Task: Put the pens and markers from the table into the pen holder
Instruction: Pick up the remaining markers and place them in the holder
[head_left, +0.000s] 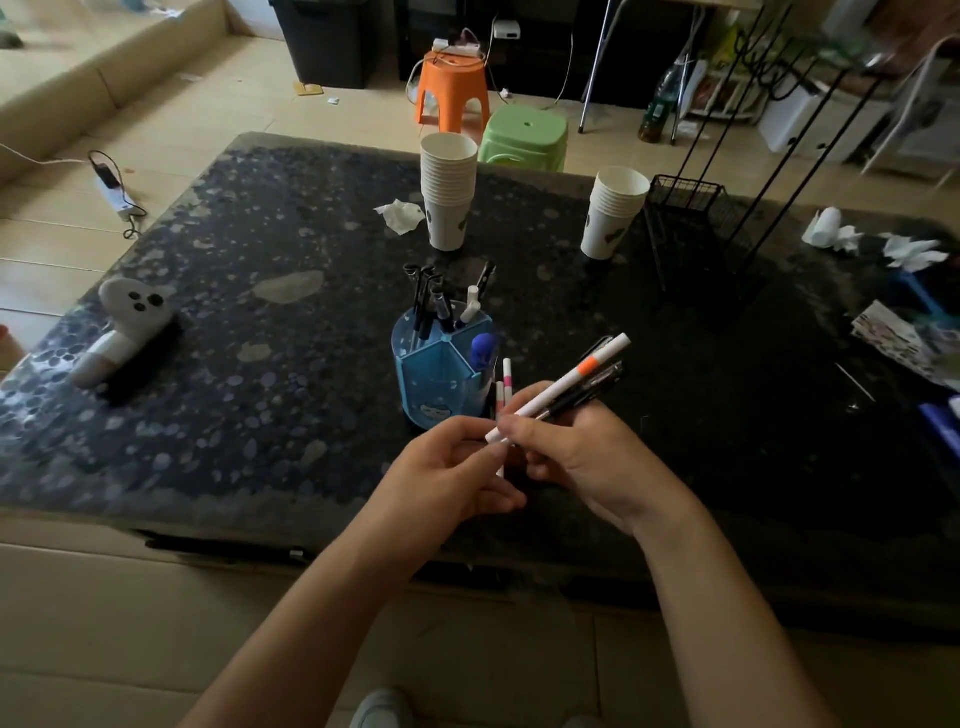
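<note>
The right hand (576, 457) pinches a bunch of pens: a white marker (561, 387) and black pens (587, 392). The left hand (452, 467) curls its fingers around two small pink pens (504, 387). Just past the fingers stands the blue holder (441, 374), already with pens inside.

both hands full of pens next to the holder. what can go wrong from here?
1. The right hand grips a loose bundle, a white marker with an orange band plus dark pens; pulling one out could let the others slip onto the table.
2. The left hand holds pink-banded markers right beside the blue pen holder; a careless push might tip it.
3. The holder's back compartment already looks crowded, so new pens may jam.
</note>
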